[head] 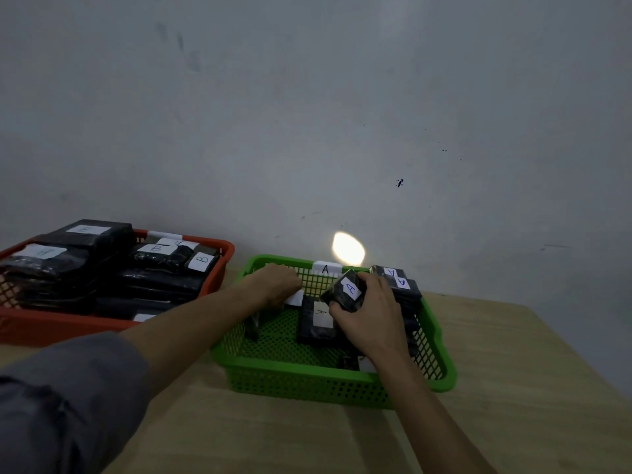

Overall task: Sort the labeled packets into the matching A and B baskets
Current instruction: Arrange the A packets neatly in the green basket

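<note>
Now the right hand (pixel 367 319) holds its grip around an A packet (pixel 347 291) above the green basket (pixel 307 381); left hand (pixel 278 282) pinches a white-labelled packet (pixel 294 298) inside. Next, I judge, lay both down flat.

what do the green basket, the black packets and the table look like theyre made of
Green basket: apparently moulded plastic, with a uniform colour and a perforated grid in its walls. Black packet in the right hand: seemingly glossy plastic film, wrinkled with highlights, bearing a white paper-like label. Table: light wood or wood-look laminate, matte, faint grain.
</note>
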A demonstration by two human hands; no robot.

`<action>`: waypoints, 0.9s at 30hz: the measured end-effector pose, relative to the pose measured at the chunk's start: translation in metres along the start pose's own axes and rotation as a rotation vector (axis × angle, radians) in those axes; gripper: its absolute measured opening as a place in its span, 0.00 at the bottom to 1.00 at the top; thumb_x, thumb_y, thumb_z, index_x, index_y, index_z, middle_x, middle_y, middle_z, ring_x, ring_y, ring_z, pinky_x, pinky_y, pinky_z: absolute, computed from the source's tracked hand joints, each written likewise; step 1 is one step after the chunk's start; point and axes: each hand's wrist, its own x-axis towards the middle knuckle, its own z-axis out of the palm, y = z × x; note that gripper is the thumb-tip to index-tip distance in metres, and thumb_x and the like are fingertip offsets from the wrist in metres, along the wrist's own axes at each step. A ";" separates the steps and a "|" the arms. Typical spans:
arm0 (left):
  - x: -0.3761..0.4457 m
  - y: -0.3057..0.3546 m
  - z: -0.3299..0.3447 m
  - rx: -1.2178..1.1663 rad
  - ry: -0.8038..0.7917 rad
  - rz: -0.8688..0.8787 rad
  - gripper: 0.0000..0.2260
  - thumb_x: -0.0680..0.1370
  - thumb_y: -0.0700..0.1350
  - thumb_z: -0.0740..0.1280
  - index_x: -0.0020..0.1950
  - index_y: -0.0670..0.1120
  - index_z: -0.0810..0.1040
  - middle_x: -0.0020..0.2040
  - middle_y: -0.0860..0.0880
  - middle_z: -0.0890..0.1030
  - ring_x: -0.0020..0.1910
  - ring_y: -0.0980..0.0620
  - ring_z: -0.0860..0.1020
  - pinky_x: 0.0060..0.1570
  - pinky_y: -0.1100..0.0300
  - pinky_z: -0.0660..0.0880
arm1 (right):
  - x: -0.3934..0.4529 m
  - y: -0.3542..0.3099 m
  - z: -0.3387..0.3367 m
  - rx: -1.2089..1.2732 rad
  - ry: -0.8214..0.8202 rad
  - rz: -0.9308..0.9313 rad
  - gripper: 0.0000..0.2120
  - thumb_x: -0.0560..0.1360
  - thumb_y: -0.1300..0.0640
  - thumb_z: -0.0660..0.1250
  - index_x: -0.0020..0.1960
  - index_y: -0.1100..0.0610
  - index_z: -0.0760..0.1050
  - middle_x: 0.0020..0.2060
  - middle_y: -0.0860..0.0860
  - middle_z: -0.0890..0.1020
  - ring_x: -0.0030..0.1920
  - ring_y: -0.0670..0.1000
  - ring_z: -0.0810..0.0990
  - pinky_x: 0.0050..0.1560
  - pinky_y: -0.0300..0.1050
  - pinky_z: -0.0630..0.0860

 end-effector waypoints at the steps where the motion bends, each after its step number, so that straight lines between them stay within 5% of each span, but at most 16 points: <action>1: 0.000 -0.003 0.001 -0.046 0.004 0.002 0.10 0.71 0.42 0.71 0.51 0.43 0.78 0.54 0.43 0.79 0.51 0.42 0.80 0.45 0.50 0.76 | 0.000 0.000 -0.001 0.006 0.011 0.007 0.27 0.66 0.41 0.71 0.62 0.47 0.71 0.54 0.43 0.71 0.53 0.48 0.72 0.59 0.54 0.74; 12: -0.008 -0.012 -0.012 -0.330 -0.018 -0.038 0.22 0.72 0.47 0.74 0.64 0.45 0.72 0.62 0.46 0.75 0.60 0.46 0.74 0.57 0.53 0.73 | 0.000 -0.001 0.000 -0.002 0.027 0.006 0.24 0.68 0.40 0.71 0.60 0.47 0.70 0.53 0.44 0.71 0.51 0.48 0.72 0.52 0.48 0.74; 16: -0.029 -0.023 -0.037 -0.169 -0.140 -0.044 0.21 0.73 0.59 0.71 0.60 0.47 0.77 0.55 0.48 0.80 0.52 0.49 0.78 0.55 0.52 0.76 | 0.002 0.002 0.004 -0.008 0.037 0.001 0.25 0.70 0.39 0.71 0.61 0.48 0.71 0.51 0.42 0.69 0.50 0.45 0.70 0.47 0.44 0.70; 19: -0.047 -0.024 -0.039 0.055 -0.290 -0.018 0.30 0.67 0.70 0.69 0.56 0.47 0.80 0.53 0.51 0.81 0.54 0.48 0.77 0.62 0.50 0.70 | 0.002 0.003 0.005 -0.019 0.025 -0.007 0.26 0.70 0.37 0.71 0.61 0.49 0.73 0.51 0.41 0.70 0.50 0.45 0.71 0.47 0.44 0.70; 22: -0.052 -0.020 -0.034 -0.020 -0.358 -0.013 0.34 0.67 0.66 0.73 0.65 0.46 0.77 0.63 0.48 0.78 0.62 0.45 0.75 0.66 0.49 0.70 | 0.001 0.002 0.005 -0.021 0.013 -0.008 0.27 0.69 0.37 0.71 0.63 0.49 0.73 0.50 0.41 0.70 0.50 0.44 0.70 0.48 0.45 0.71; 27: -0.053 -0.015 -0.038 0.040 -0.475 -0.015 0.33 0.66 0.62 0.76 0.63 0.44 0.77 0.59 0.47 0.78 0.59 0.45 0.75 0.62 0.49 0.73 | 0.000 0.001 0.004 -0.029 0.013 -0.008 0.25 0.69 0.37 0.72 0.61 0.49 0.74 0.48 0.41 0.69 0.48 0.44 0.70 0.47 0.43 0.68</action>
